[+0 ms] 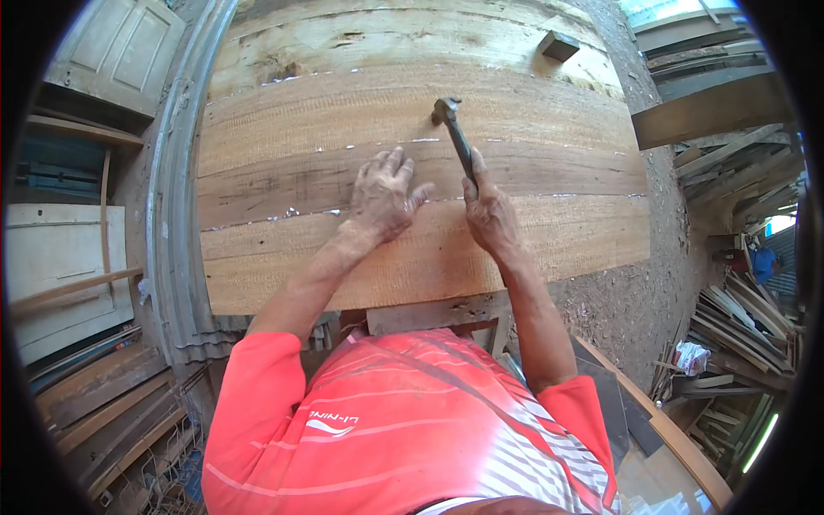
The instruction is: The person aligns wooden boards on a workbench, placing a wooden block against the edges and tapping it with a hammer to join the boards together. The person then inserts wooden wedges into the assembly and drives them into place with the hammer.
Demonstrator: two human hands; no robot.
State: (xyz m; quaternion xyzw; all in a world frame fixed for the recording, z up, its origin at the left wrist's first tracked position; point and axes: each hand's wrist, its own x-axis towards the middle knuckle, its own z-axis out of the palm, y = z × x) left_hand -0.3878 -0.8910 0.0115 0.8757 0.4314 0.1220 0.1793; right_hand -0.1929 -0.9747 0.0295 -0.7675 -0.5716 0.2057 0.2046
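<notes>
The left hand (384,196) lies flat, fingers spread, on the joined wooden boards (412,249). Beside it, the right hand (489,215) is clenched round a hammer (455,137) low on its handle, its head raised over the boards; it looks head-heavy and rigid. Farther off lies a small wood block (559,45).

Can't see the lower end of the dark metal hammer's (453,136) handle, it's buried in the right hand (489,215). Whatever the left hand (382,196) is pinning against the wide panel of joined wooden planks (412,103) is covered by the palm, too small to tell anyway. The panel's near edge disappears behind the red striped shirt (403,421), and its support underneath is mostly hidden too. Upper right, the small dark wooden block (559,45) is too blurry to read. The stacked timber offcuts (747,318) at the right get swallowed by the black rim.
</notes>
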